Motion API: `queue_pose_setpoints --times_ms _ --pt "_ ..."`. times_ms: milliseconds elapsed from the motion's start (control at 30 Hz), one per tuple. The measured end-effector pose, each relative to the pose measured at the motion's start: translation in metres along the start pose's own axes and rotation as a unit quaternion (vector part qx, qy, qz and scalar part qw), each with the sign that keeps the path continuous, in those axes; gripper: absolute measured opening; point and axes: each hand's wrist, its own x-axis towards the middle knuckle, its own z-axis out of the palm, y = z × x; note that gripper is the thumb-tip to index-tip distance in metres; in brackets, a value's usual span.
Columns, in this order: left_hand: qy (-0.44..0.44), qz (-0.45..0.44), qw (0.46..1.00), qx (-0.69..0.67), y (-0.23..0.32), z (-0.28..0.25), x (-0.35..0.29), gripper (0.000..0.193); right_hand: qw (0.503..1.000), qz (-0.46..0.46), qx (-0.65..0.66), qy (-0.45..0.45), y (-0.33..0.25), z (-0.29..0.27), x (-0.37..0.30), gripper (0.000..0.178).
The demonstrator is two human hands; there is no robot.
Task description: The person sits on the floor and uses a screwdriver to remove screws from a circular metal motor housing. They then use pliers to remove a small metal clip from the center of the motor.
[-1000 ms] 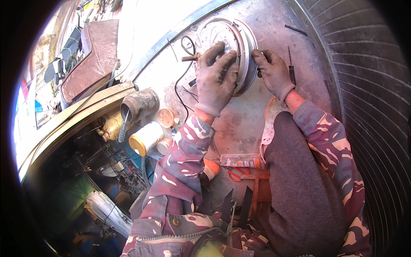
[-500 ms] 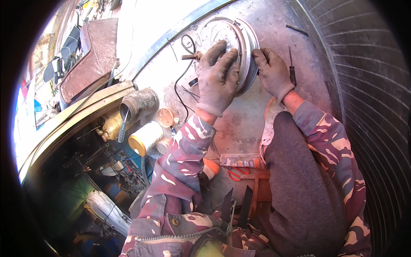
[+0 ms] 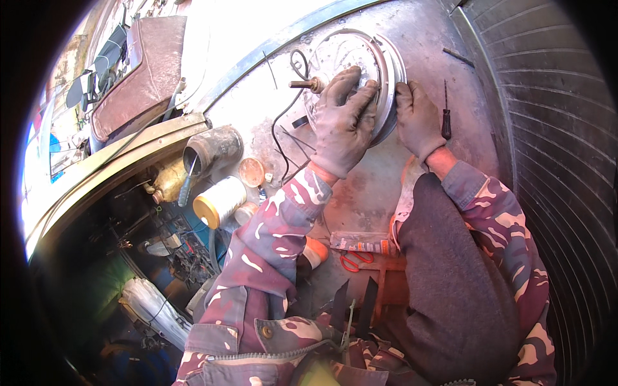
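Observation:
A round silver hub motor wheel [image 3: 341, 48] lies on the metal floor in front of me, with a threaded axle and nut [image 3: 310, 84] on its left side. A black cable [image 3: 275, 132] runs from beside the axle across the floor. My left hand [image 3: 347, 125], in a grey dirty glove, lies over the wheel's face with its fingers bent against it. At the right rim, my right hand [image 3: 420, 119], gloved too, has its fingers curled against the edge. Their undersides are hidden.
A black-handled screwdriver [image 3: 446, 122] and a dark rod [image 3: 458, 56] lie right of the wheel, near a ribbed wall [image 3: 560, 128]. To the left are a metal can [image 3: 222, 147], a white jar with yellow lid [image 3: 222, 199] and a small round tin [image 3: 252, 172]. Red-handled scissors [image 3: 357, 258] lie near my foot.
The view has shifted a little, so the wheel and both hands appear farther right and slightly lower. Both hands stay on the wheel in much the same pose.

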Motion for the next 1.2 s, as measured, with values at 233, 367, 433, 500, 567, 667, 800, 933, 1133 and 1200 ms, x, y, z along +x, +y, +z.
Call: queue_pose_setpoints --times_ms 233,367,433,500,567,667,800,933,1133,1200 --pt "-0.019 -0.014 1.0 -0.014 0.0 0.0 -0.005 0.04 1.0 0.004 -0.003 -0.007 0.004 0.001 -0.001 0.046" --pt "-0.015 -0.003 1.0 0.001 -0.002 0.0 -0.004 0.04 1.0 -0.014 -0.015 0.002 0.005 0.002 0.0 0.047" --pt "-0.006 0.001 1.0 -0.003 -0.002 0.001 -0.003 0.039 1.0 -0.014 -0.015 -0.006 0.006 0.001 0.001 0.047" --pt "0.001 0.001 1.0 -0.001 -0.002 0.001 -0.004 0.039 1.0 -0.007 0.005 -0.003 0.007 0.001 0.0 0.046" --pt "0.005 0.0 1.0 0.004 -0.003 0.001 -0.003 0.038 1.0 0.001 0.028 0.001 0.009 0.002 -0.001 0.046" --pt "-0.001 -0.015 1.0 -0.009 -0.005 0.0 -0.002 0.037 0.998 0.006 0.057 -0.011 0.014 0.001 0.001 0.046" --pt "-0.009 -0.026 0.999 -0.029 -0.008 -0.003 0.001 0.039 0.993 0.029 0.115 -0.023 0.023 0.0 0.005 0.044" --pt "-0.022 -0.052 0.996 -0.07 -0.01 -0.007 0.002 0.043 0.97 0.093 0.225 -0.015 0.022 -0.018 0.003 0.038" --pt "-0.049 -0.101 0.985 -0.128 -0.004 -0.019 0.006 0.045 0.981 0.016 0.181 -0.071 -0.02 -0.052 -0.027 0.031" --pt "-0.055 -0.085 0.985 -0.138 0.0 -0.028 0.009 0.045 0.977 -0.014 0.141 -0.157 -0.035 -0.063 -0.035 0.031"
